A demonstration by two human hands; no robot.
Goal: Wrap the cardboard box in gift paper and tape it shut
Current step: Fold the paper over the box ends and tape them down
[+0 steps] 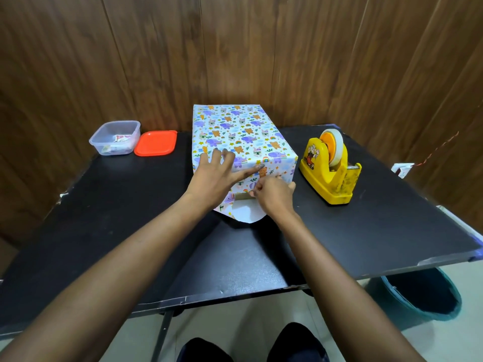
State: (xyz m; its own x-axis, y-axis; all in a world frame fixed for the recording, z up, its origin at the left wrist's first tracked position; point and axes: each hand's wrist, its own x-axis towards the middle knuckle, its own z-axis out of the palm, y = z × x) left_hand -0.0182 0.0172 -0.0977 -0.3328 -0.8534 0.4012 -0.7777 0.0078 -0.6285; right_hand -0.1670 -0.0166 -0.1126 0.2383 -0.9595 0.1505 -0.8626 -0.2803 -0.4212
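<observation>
The box (242, 196) sits in the middle of the black table (109, 220), right under both hands, long side running away from the person. It's almost fully covered in paper (248, 131): white with purple elephants, orange bears, bunnies, little rainbows and stars. The top and right side look smooth and tight. The near end isn't closed up: a strip of brown cardboard peeks out between the hands, and below it a flap of paper lies white side up on the table.

The left hand (217, 176) is flat on the near edge of the top, fingers spread wide, pressing the paper down. The right hand (274, 195) is just beside it on the near end face, fingers curled in, pinching the paper's folded edge. The two hands nearly touch.

Right of the right hand there's a yellow tape dispenser (330, 171). Far off to the left of the left hand, a clear tub (115, 138) and its orange lid (155, 143).
</observation>
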